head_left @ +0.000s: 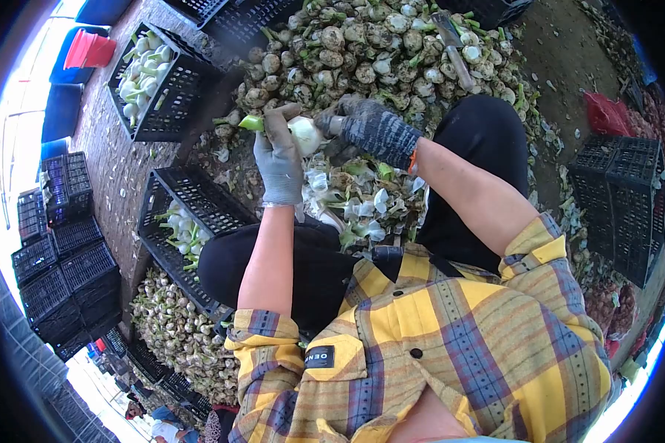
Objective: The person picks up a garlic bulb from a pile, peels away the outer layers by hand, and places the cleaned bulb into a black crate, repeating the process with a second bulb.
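My left hand (pixel 279 151), in a grey glove, is closed round a white peeled bulb (pixel 304 136) whose green stem (pixel 251 122) sticks out to the left. My right hand (pixel 362 125), in a dark speckled glove, is closed at the bulb's right side; a light-coloured handle end shows at its fingers, the rest of that item hidden. Beyond both hands lies a heap of dirty unpeeled bulbs (pixel 347 55), with a tool with a wooden handle (pixel 459 68) on top. Below the hands are loose peeled skins (pixel 358 196) between my legs.
A black crate (pixel 151 199) with peeled bulbs stands by my left leg, another crate (pixel 171 96) farther up. Stacked crates (pixel 66 258) are at far left, more crates (pixel 619 192) at right. A red bucket (pixel 90 50) is upper left. Another bulb heap (pixel 174 317) lies lower left.
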A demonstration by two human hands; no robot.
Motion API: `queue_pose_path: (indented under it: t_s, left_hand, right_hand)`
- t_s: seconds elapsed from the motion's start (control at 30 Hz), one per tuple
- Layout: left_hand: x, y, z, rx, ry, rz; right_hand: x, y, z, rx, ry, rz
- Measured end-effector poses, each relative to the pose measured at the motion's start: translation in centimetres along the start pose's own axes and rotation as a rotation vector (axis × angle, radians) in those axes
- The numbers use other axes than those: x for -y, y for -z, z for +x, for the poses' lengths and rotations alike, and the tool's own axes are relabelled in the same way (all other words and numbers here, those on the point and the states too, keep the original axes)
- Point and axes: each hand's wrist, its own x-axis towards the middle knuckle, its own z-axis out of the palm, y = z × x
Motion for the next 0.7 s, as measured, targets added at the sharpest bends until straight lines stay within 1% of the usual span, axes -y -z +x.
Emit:
queue_pose_path:
  t_s: [0.03, 0.07, 0.17, 0.2, 0.3, 0.4, 0.5, 0.63, 0.67, 0.7]
  left_hand:
    - [0.2, 0.0, 0.0, 0.014, -0.020, 0.021]
    - [0.4, 0.0, 0.0, 0.027, -0.040, 0.043]
    - [2.1, -0.1, 0.3, 0.008, -0.218, 0.178]
    - [2.0, -0.1, 0.3, 0.009, -0.179, 0.151]
    - [1.6, -0.3, 0.0, 0.024, -0.060, -0.072]
    - [0.8, -0.4, 0.6, -0.034, -0.002, -0.126]
    - [0.2, -0.2, 0.9, -0.063, 0.101, -0.297]
    - [0.5, 0.9, 1.2, -0.003, 0.169, -0.469]
    - [0.4, 1.1, 1.1, 0.014, 0.114, -0.364]
    - [0.3, 1.1, 1.0, 0.031, 0.057, -0.260]
  right_hand:
    - [0.4, -0.2, -0.1, 0.025, 0.041, -0.075]
    - [0.5, -0.5, -0.2, -0.001, 0.032, -0.148]
    - [1.5, -0.4, -0.8, -0.027, 0.169, -0.587]
    - [1.3, -0.5, -0.5, -0.042, 0.186, -0.674]
    - [0.6, -0.3, -0.5, -0.215, 0.217, -0.682]
    - [0.3, -0.1, -0.3, -0.343, 0.197, -0.658]
    - [0.0, 0.2, -0.1, -0.361, 0.127, -0.254]
    - [-0.3, -0.1, 0.0, -0.289, 0.132, 0.391]
    - [-0.1, 0.5, 0.0, -0.146, 0.027, 0.331]
    - [0.4, 0.4, -0.2, -0.056, -0.033, 0.318]
